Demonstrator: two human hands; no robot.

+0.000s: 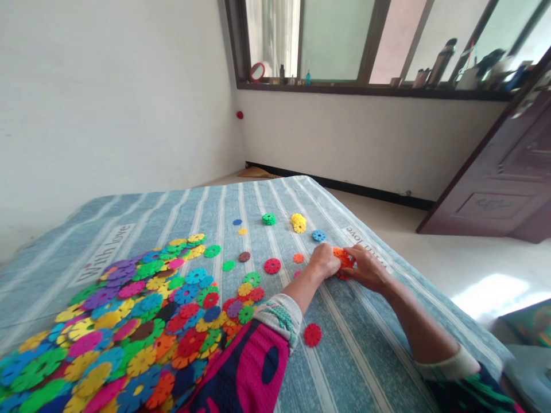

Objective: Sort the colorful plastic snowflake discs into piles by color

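My left hand [323,260] and my right hand [367,267] meet over a small cluster of orange and red snowflake discs [343,258] on the striped blue-grey bed cover [370,344]. Both hands have their fingers curled and pinched onto these discs. A big heap of many-coloured discs [129,321] lies at the lower left. Small sorted piles sit farther off: green [268,218], yellow [298,222] and a blue disc [318,235]. A single red disc [312,334] lies between my forearms.
The bed's right edge drops to a pale floor [451,258]. A dark wooden door [503,183] stands open at right. A window sill [370,86] with bottles and a small red mirror runs along the far wall. White wall at left.
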